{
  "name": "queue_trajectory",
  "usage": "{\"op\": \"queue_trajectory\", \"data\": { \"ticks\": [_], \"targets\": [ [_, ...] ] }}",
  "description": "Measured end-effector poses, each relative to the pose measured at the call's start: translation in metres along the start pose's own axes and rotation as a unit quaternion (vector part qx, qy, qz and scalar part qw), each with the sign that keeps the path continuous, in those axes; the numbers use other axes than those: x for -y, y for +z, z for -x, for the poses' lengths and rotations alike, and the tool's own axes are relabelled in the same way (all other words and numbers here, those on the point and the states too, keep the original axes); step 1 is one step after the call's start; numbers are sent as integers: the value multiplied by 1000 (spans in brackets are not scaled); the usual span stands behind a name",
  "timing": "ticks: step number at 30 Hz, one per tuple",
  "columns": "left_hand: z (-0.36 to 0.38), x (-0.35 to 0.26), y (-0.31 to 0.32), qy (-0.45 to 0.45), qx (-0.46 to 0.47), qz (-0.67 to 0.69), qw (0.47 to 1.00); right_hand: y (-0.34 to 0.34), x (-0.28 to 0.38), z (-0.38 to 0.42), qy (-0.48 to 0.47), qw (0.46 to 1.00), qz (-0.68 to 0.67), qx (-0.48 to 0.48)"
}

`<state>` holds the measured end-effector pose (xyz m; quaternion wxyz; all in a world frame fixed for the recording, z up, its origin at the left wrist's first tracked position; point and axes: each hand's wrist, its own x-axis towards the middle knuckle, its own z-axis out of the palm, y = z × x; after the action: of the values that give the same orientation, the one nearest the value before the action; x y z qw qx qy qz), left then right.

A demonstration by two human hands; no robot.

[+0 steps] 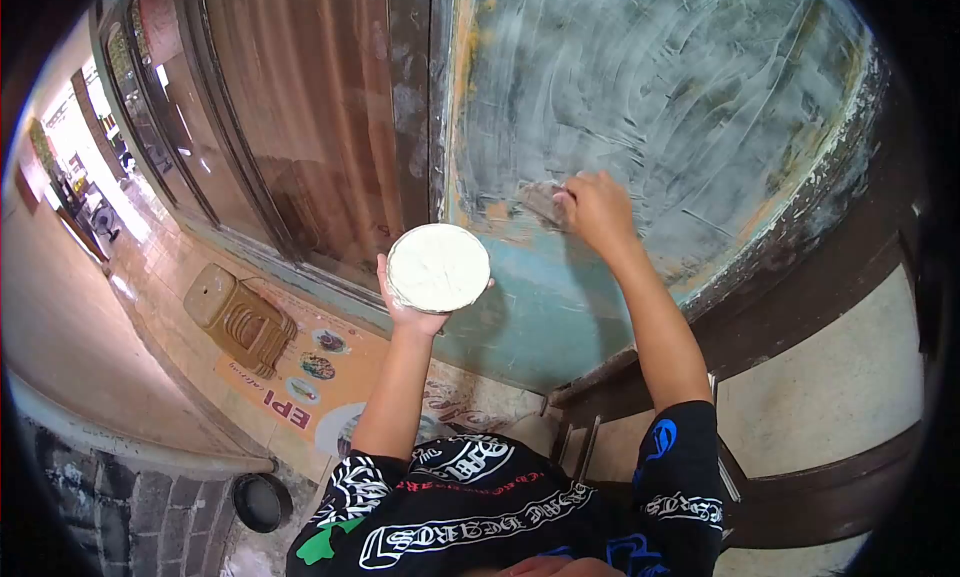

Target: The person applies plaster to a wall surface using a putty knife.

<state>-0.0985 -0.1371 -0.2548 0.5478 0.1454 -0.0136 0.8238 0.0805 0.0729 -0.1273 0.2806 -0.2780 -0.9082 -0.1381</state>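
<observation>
Up high, I have my right hand (597, 209) closed around a small scraper (543, 201), pressing its blade flat against the smeared grey-white wall (690, 87), just above a bare turquoise patch. Meanwhile my left hand (410, 312) grips a round plate of white putty (438, 267) from below, fingers curled around its rim, held beside the brown door frame (410, 97).
</observation>
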Motion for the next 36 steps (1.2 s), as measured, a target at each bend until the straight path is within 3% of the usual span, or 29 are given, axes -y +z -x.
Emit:
{"op": "queue_trajectory", "data": {
  "ticks": [2, 5, 9, 11, 14, 17, 21, 23, 25, 29, 32, 34, 36],
  "targets": [
    [-2, 3, 2, -1, -3, 2, 1000, 13, 2, 6, 0, 999, -24, 27],
    [-7, 5, 1, -14, -11, 19, 1000, 25, -1, 1, -58, 996, 67, 11],
    [-4, 3, 7, -12, -3, 11, 1000, -8, -3, -10, 1, 998, 52, -29],
    [-3, 0, 1, -9, 32, 19, 999, -10, 8, 2, 5, 1000, 23, 19],
    [-2, 1, -1, 5, -17, -4, 1000, 40, 8, 20, -52, 997, 56, 19],
    [1, 2, 0, -2, -10, 9, 1000, 53, -7, 13, -85, 992, 94, -6],
    [3, -4, -1, 7, -6, 8, 1000, -10, -6, -5, -24, 995, 85, -49],
    [6, -8, 1, -2, 17, 16, 1000, -23, 1, 1, 1, 999, 31, 9],
    [6, -10, -3, 14, -24, 16, 999, -4, 10, 15, -4, 1000, 16, 23],
    [4, -10, -6, 19, -14, -2, 1000, 54, 4, 26, -67, 995, 62, 47],
    [6, -11, -2, 10, 9, -4, 1000, 31, -7, 6, -53, 994, 91, 10],
    [9, -11, -2, 22, -29, 0, 999, -9, -13, -7, -12, 996, 71, -48],
    [12, -13, -1, 27, -26, -1, 999, -31, -10, -7, -2, 998, 47, -35]
  ]
}}
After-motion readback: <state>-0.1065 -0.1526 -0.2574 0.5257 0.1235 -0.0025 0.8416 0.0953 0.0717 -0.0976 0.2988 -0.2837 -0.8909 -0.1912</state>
